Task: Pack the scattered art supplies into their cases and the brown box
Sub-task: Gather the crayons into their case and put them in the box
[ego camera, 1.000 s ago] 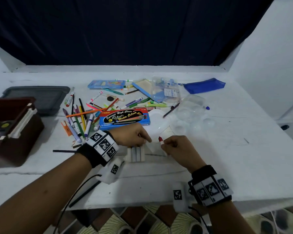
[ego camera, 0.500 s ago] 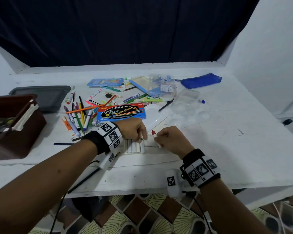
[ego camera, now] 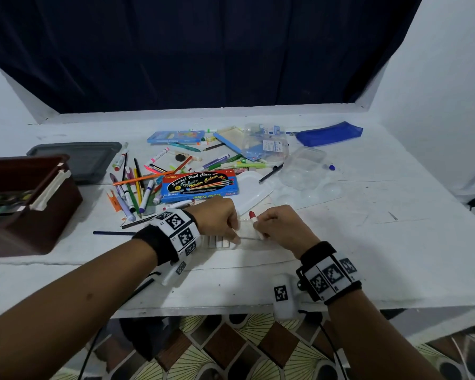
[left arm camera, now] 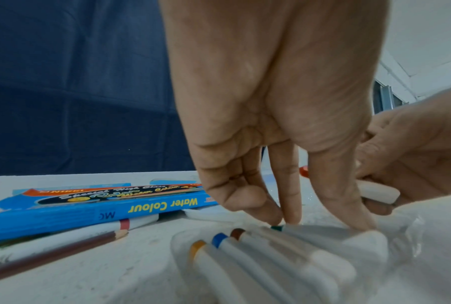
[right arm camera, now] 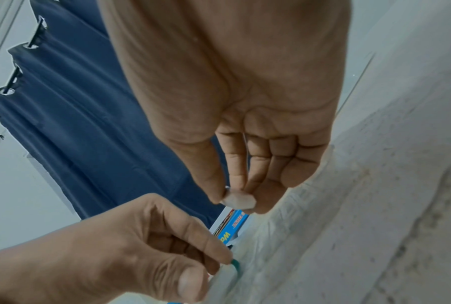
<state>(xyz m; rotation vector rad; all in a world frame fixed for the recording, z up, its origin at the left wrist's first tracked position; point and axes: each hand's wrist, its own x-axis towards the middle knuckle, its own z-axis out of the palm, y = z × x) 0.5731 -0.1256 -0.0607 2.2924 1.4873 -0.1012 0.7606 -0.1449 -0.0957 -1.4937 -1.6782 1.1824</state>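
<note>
At near table edge, our right hand [ego camera: 281, 229] pinches small white paint tube with red cap [ego camera: 254, 219] just above clear plastic tray [left arm camera: 390, 242]; our left hand [ego camera: 220, 219] fingertips [left arm camera: 292, 218] press tray's row of white tubes [left arm camera: 258, 253]; we judge tube light, soft, squeezable; grip mid-body gently.
</note>
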